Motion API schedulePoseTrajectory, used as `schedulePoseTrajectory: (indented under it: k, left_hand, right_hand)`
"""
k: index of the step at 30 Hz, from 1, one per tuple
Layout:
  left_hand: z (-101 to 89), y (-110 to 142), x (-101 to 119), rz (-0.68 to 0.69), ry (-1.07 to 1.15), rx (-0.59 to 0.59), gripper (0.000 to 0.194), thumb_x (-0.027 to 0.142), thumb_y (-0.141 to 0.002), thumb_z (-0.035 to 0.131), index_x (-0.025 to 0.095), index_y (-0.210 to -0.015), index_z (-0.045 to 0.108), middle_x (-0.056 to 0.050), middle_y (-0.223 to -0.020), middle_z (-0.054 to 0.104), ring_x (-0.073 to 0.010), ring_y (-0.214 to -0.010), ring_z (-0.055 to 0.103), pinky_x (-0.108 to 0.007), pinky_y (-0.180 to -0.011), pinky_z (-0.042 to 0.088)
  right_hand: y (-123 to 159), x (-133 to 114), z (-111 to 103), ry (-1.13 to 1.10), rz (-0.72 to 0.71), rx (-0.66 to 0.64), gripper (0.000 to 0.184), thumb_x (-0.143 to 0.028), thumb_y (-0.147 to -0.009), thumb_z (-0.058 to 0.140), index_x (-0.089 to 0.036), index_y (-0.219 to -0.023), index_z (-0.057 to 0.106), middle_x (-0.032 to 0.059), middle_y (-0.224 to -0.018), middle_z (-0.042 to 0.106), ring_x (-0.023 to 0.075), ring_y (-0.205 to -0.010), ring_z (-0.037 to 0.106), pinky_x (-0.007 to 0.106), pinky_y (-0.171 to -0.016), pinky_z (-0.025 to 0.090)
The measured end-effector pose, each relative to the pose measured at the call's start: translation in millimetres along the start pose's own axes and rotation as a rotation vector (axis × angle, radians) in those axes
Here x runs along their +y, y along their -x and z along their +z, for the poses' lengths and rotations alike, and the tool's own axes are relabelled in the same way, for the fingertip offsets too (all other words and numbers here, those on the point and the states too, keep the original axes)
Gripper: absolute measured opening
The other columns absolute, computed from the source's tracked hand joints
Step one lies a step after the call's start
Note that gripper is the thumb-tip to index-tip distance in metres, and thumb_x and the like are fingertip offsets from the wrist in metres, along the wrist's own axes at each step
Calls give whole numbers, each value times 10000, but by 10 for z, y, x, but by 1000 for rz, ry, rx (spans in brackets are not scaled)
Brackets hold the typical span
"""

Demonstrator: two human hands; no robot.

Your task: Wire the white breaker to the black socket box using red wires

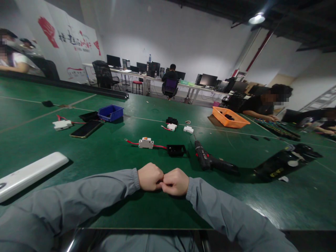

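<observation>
My left hand [150, 177] and my right hand [175, 182] are both closed, knuckles up, and meet at the thumbs above the green table [147, 210]. Nothing shows in either hand. Just beyond them lies a white circuit breaker [146, 142] with red wires, one of which leads to a black open plastic housing [176, 150]. To the right of my right hand a black cordless screwdriver [203, 155] lies on its side. Farther back are a smaller white breaker [172, 127] with a red wire and a white breaker piece [188, 129].
At left are a long white case [34, 175], a phone [86, 129], another wired breaker [62, 125] and a blue bin [110, 113]. An orange basket [231, 117] holds black parts. A black bottle-like object [286, 162] lies at right. Another person [262, 101] works beyond it.
</observation>
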State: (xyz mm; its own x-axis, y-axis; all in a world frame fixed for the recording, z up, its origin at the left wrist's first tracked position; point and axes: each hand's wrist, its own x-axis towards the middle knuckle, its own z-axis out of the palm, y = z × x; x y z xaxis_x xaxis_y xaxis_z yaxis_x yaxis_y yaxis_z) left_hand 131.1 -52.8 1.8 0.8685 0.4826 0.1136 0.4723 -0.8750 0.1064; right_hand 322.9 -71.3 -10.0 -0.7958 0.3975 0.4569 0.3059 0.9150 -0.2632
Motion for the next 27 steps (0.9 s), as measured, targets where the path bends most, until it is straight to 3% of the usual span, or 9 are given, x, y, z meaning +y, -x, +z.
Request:
schedulePoseTrajectory:
  k: [27]
  left_hand:
    - [29, 3, -19, 3, -1, 12, 226, 357, -765, 605, 192, -618, 649, -59, -657, 699, -191, -577, 640, -274, -490, 342]
  right_hand:
    - [9, 12, 11, -3, 0, 6, 360, -250, -900, 520, -200, -548, 466, -21, -551, 555, 94, -496, 476, 274, -506, 292]
